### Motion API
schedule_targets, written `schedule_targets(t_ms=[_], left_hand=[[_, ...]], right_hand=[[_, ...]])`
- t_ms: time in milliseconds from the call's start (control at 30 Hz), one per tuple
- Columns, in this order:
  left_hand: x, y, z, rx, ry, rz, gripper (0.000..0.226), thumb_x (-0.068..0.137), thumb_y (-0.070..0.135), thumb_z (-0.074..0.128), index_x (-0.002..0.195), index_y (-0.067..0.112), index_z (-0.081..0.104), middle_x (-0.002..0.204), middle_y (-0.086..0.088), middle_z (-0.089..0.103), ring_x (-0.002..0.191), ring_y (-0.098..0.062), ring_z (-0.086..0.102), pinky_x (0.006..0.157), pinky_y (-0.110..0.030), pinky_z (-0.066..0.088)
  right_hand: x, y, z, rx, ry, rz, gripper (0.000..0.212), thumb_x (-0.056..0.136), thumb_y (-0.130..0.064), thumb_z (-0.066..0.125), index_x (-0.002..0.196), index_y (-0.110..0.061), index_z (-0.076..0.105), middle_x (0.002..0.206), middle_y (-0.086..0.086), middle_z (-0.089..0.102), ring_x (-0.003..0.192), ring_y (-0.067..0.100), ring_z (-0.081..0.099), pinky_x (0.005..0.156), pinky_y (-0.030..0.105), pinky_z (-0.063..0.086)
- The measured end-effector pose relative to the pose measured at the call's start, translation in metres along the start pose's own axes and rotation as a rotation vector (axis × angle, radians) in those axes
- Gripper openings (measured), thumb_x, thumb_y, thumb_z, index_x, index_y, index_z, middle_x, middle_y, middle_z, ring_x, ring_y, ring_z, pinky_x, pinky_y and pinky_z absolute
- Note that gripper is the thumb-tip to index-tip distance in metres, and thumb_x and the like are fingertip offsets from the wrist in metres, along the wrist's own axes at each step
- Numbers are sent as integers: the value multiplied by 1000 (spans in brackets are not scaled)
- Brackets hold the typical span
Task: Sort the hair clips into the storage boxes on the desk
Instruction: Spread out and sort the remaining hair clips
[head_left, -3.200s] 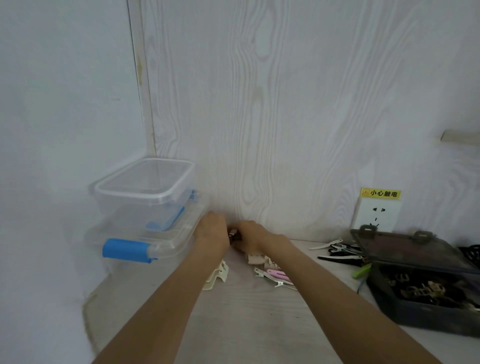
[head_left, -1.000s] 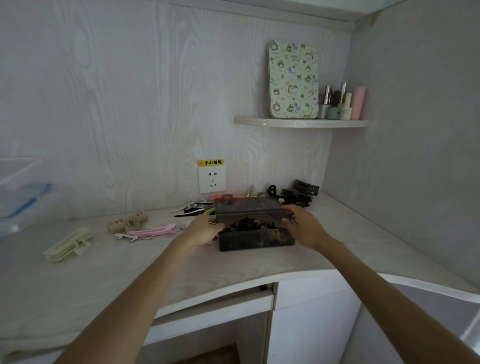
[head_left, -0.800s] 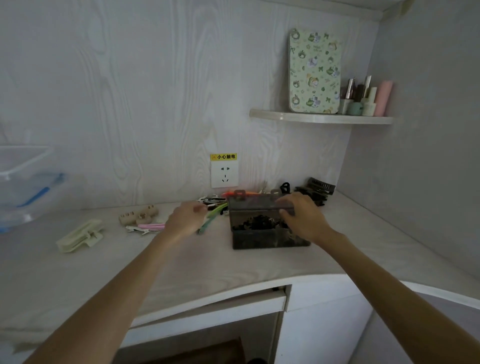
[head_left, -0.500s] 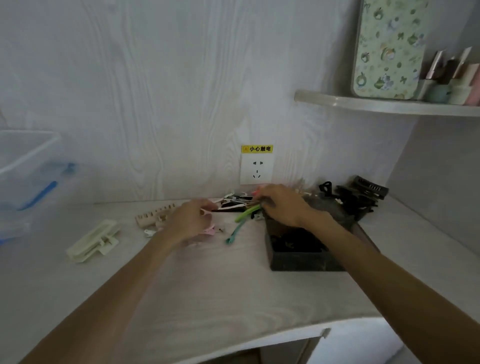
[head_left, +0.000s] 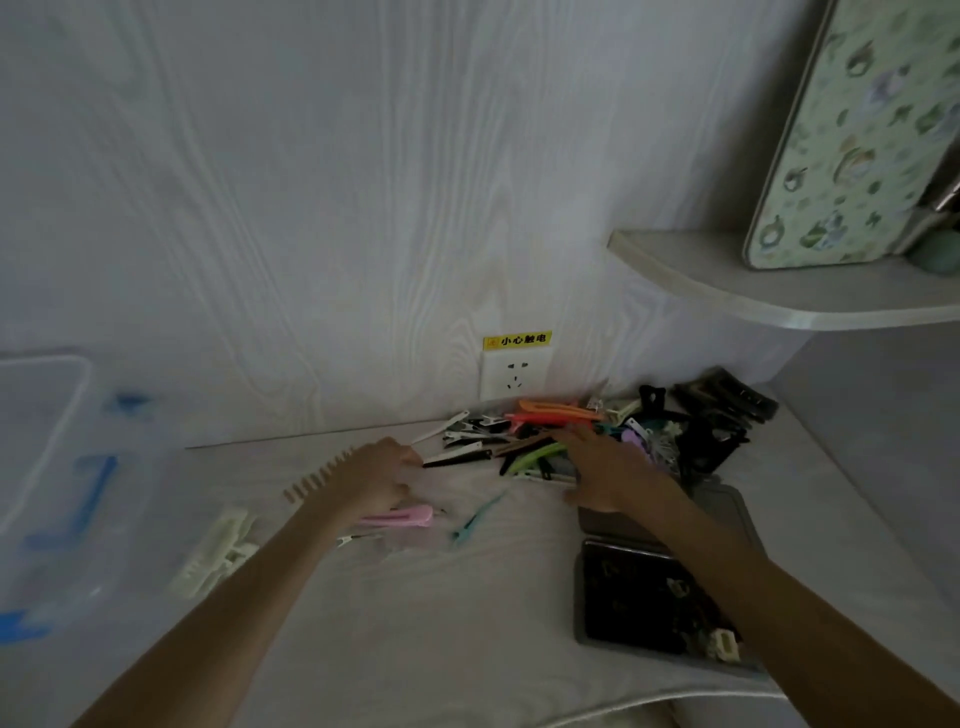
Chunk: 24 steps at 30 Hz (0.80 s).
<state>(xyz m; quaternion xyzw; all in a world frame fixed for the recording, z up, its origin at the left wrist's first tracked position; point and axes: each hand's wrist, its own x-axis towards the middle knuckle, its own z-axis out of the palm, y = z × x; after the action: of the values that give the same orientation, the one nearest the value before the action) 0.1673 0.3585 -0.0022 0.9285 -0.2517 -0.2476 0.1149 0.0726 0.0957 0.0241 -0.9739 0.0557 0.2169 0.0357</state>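
Observation:
A heap of hair clips in orange, black, white and green lies against the wall under the socket. My right hand reaches into it, fingers stretched flat over a green clip. My left hand sits left of the heap, its fingertips at the end of a black clip; its fingers are hidden behind the back of the hand. A pink clip and a teal clip lie loose beside my left wrist. The dark storage box stands open under my right forearm. Blurred clear boxes with blue latches stand at far left.
A cream claw clip and a beige comb clip lie left of my left arm. Large black claw clips are piled at the back right corner. A wall shelf with a patterned tin juts out above. The desk's front edge curves below.
The view has moved closer and lower over the desk. My right hand has spread over the clip heap. The pink clip now lies on the desk beside my left wrist.

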Motion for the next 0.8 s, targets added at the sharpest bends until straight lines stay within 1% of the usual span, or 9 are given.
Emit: schedule_targets(t_ms=[100, 167, 300, 367, 467, 533, 633, 733, 800], left_hand=[[0, 15, 1, 80, 180, -102, 40, 91, 12, 49, 130, 19, 50, 134, -5, 48, 119, -23, 49, 97, -32, 40], [4, 32, 3, 24, 256, -62, 44, 91, 6, 46, 132, 20, 48, 137, -3, 46, 124, -22, 45, 98, -34, 41], [19, 69, 15, 60, 197, 86, 55, 92, 6, 41, 144, 23, 33, 154, 2, 26, 140, -20, 25, 105, -36, 38], [24, 77, 22, 133, 162, 66, 55, 92, 9, 40, 144, 25, 31, 156, 4, 18, 143, -17, 17, 106, -36, 36], [22, 72, 23, 221, 236, 10, 47, 91, 10, 42, 137, 23, 42, 153, 2, 27, 138, -20, 28, 100, -35, 38], [15, 59, 19, 217, 213, -39, 43, 89, 13, 50, 131, 23, 47, 149, 5, 32, 133, -20, 33, 98, -34, 40], [5, 26, 15, 89, 93, -57, 67, 70, 24, 76, 131, 24, 49, 147, 6, 34, 133, -20, 35, 104, -34, 39], [3, 11, 6, -134, 134, -84, 50, 81, 2, 60, 127, 22, 56, 144, 0, 43, 129, -19, 43, 103, -22, 32], [4, 5, -4, -253, 110, -135, 48, 86, -6, 49, 127, 19, 55, 137, -1, 50, 124, -19, 48, 95, -20, 34]], right_hand=[[-8, 19, 5, 99, -40, 38, 89, 81, -37, 66, 148, -26, 10, 155, 5, 18, 129, 28, 43, 96, 40, 46], [-10, 25, 8, 59, 18, 42, 76, 85, -41, 59, 146, -26, 17, 150, 5, 27, 127, 28, 43, 94, 39, 46], [-12, 26, 11, 6, 253, 12, 43, 94, -33, 42, 135, -23, 40, 134, 4, 47, 124, 29, 41, 101, 40, 36], [-7, 26, 9, 12, 318, -30, 37, 92, -26, 46, 128, -21, 51, 129, 4, 54, 126, 28, 42, 103, 39, 33], [5, 20, 8, 77, 432, -121, 42, 78, -13, 60, 119, -19, 60, 123, 6, 60, 121, 31, 50, 103, 42, 38], [13, 10, 9, 176, 367, -116, 56, 79, -12, 59, 134, -17, 46, 136, 10, 49, 128, 32, 43, 107, 43, 36], [19, -16, 16, 154, 180, 41, 68, 89, -22, 51, 146, -14, 16, 151, 20, 18, 136, 38, 26, 110, 46, 26], [21, -36, 21, 196, 80, 26, 73, 88, -20, 51, 148, -16, 9, 154, 26, -5, 142, 42, 10, 115, 47, 18], [21, -38, 15, 356, 47, -68, 71, 89, -12, 51, 148, -21, 13, 156, 19, -6, 142, 37, 16, 109, 37, 32]])
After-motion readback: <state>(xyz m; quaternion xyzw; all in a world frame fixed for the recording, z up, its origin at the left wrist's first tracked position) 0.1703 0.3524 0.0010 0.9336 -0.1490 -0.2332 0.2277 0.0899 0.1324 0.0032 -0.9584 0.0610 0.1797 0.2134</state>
